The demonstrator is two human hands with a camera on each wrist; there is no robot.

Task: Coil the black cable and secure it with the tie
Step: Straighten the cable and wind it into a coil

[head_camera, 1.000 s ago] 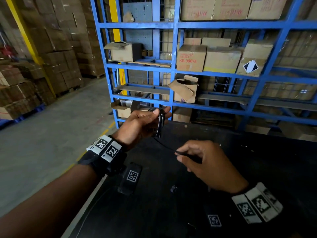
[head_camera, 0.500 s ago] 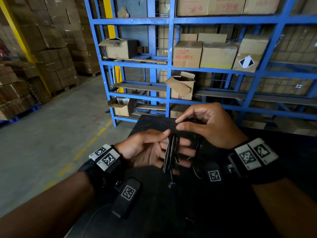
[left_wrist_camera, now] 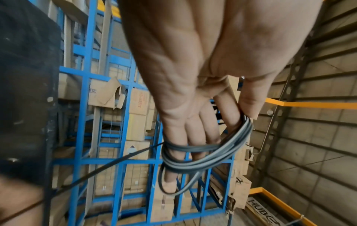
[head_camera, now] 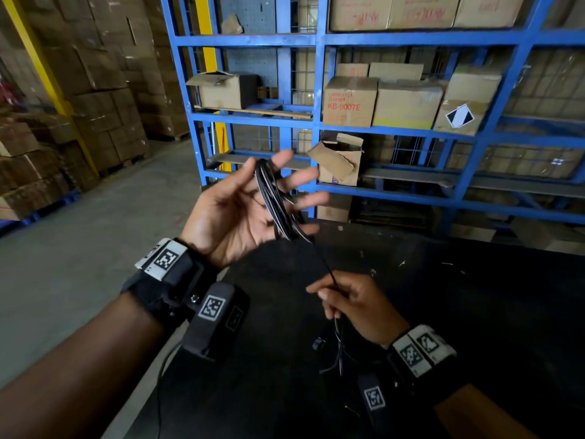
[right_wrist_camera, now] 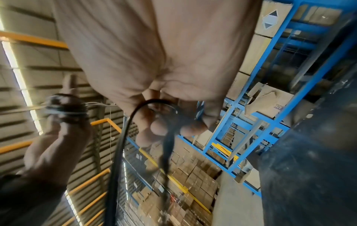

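Black cable (head_camera: 274, 198) coiled round left hand (head_camera: 240, 210); tie unseen.

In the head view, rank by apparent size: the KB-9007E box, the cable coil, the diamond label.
1. KB-9007E box
2. cable coil, long but thin, and nearer the camera, so its rank is unsure
3. diamond label

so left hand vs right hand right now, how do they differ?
Pose: the left hand is raised, palm open with straight, spread fingers; the right hand sits lower over the black table with fingers curled.
Hold: the left hand carries the coiled loops of the cable wrapped around its fingers; the right hand pinches one loose strand running from the coil.
Shared: both are on the same black cable, and both wrists wear marker bands.
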